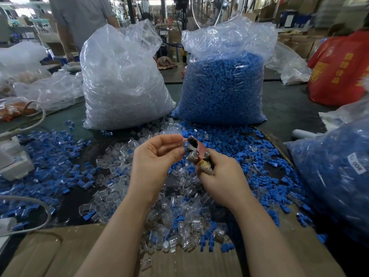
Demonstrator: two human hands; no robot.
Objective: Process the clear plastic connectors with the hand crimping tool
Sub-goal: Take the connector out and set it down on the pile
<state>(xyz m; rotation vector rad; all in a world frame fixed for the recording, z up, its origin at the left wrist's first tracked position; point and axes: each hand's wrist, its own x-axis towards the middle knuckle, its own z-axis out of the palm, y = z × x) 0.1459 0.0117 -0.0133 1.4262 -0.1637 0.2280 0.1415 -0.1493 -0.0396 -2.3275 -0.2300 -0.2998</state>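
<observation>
**Crimper meets clear connector above a littered bench**

At centre frame, I see my left hand (pixel 157 154) pinching one clear plastic connector (pixel 182 142) between thumb and forefinger, its glassy body held against the open mouth of the hand crimping tool (pixel 196 151). My right hand (pixel 219 174) wraps closed around the tool's handles just right of centre; the tool's head is dull grey metal with a reddish plate and two round bolt heads, and whether its mouth is biting the connector I cannot tell.

Below and around both hands lies a loose heap of clear connectors (pixel 179 218), small, boxy and glossy, too many to count, mixed with matte blue plastic boots (pixel 249 148) that spread across the dark table (pixel 289 104) to the left and right edges of the frame. A flat sheet of brown cardboard (pixel 50 254) covers the lower part of the frame.

Two tall, crinkled transparent bags stand side by side in the upper middle: the left bag (pixel 123 76) is filled with clear pieces, the right bag (pixel 223 82) with blue ones. A third bag of blue parts (pixel 335 172), bearing a white label, leans in at the right edge. A red bag (pixel 339 66) with yellow characters sits at upper right. A grey cable (pixel 43 114) curves along the left edge. One person in a grey shirt (pixel 79 19) stands at upper left.
</observation>
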